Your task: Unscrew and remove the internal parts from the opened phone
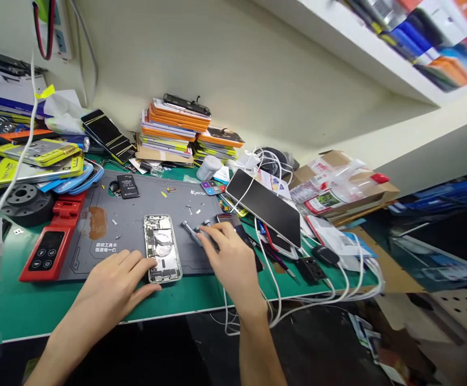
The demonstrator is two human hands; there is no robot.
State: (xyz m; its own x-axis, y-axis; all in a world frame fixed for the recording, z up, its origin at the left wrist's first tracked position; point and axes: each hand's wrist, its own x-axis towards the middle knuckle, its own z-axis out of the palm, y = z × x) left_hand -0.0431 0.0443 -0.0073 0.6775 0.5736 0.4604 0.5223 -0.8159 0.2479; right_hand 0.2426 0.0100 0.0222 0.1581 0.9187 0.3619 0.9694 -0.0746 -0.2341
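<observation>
An opened phone (163, 249) lies face up on the grey work mat (129, 228), its inner boards and a pale round patch showing. My left hand (115, 284) steadies it at the lower left, index finger on the edge and thumb by the bottom corner. To the right, my right hand (231, 257) reaches down with thumb and fingers closed around a slim grey screwdriver (191, 231). Close by is the head of a second screwdriver (206, 222), partly covered by the fingers. Beyond the phone rests a black phone battery (128, 186).
A red device with buttons (46, 249) borders the mat on the left, beside a dark round holder (28, 203). A large black-screened phone (265, 206) and white cables (276, 289) crowd the right. Stacked boxes (173, 126) stand against the wall. Tiny metal parts (191, 208) dot the mat.
</observation>
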